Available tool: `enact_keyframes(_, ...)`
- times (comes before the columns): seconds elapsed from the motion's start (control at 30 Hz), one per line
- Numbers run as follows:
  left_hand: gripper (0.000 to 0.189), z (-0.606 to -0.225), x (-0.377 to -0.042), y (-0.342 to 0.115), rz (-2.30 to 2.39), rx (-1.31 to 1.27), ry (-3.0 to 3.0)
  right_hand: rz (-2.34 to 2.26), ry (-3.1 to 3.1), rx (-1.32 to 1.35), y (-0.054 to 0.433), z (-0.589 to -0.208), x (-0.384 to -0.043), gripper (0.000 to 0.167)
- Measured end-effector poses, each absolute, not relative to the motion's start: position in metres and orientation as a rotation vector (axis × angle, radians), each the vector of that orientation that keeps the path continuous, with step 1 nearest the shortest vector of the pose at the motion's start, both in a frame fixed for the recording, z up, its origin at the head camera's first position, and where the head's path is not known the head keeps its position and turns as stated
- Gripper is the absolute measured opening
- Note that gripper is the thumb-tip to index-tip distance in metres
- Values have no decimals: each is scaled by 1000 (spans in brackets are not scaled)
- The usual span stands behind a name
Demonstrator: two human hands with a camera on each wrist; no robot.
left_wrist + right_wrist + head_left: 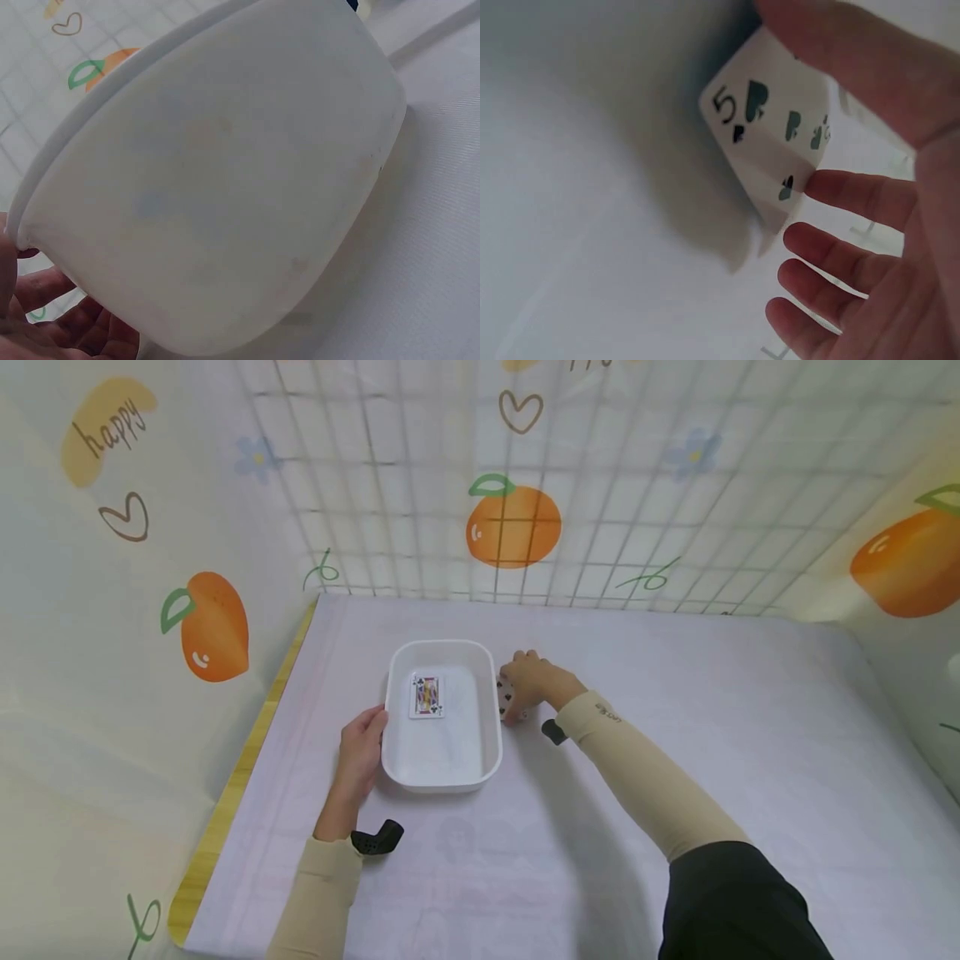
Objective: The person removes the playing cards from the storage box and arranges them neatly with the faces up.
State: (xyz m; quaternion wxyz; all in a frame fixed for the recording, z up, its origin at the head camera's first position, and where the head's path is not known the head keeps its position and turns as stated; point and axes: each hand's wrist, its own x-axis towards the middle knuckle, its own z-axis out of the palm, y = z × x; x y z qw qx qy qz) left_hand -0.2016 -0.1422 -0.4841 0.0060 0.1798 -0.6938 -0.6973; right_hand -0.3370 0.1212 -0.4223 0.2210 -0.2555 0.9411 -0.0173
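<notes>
A white plastic tub (442,768) stands on the table, and a king of clubs playing card (427,697) lies face up inside it. My left hand (363,747) grips the tub's left rim, its thumb at the rim and its fingers outside below it, as the left wrist view shows. Just outside the right wall, my right hand (534,681) pinches a five of spades playing card (769,127) between thumb and index finger. That card is tilted, and the thumb covers part of it. The other fingers (829,259) of this hand are spread off the card.
A white cloth (675,710) covers the table, with a yellow wooden edge (225,827) bare on the left. Behind stands a wire grid (420,527) under a sheet printed with oranges. Black wrist devices (378,837) sit at both wrists.
</notes>
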Motion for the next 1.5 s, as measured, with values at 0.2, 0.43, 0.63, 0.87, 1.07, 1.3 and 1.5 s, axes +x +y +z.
enact_keyframes(0.2,42,-483,-202,-141,-2185,561,-2176,-44,2611,-689,124,-426,-341,85)
enact_keyframes(0.43,40,-483,-204,-141,-2191,536,-2152,-6,2631,-680,124,-428,-344,85)
enact_keyframes(0.63,41,-483,-202,-140,-2192,519,-2152,-17,2630,-670,125,-423,-341,90)
enact_keyframes(0.87,42,-481,-199,-140,-2175,529,-2162,-77,2650,-698,126,-404,-342,93)
enact_keyframes(1.07,44,-481,-198,-140,-2168,537,-2170,-40,2644,-709,126,-389,-346,93)
enact_keyframes(1.3,44,-483,-198,-140,-2176,539,-2166,-15,2669,-696,129,-375,-346,93)
enact_keyframes(1.5,45,-483,-197,-139,-2177,539,-2167,-51,2668,-652,132,-368,-346,91)
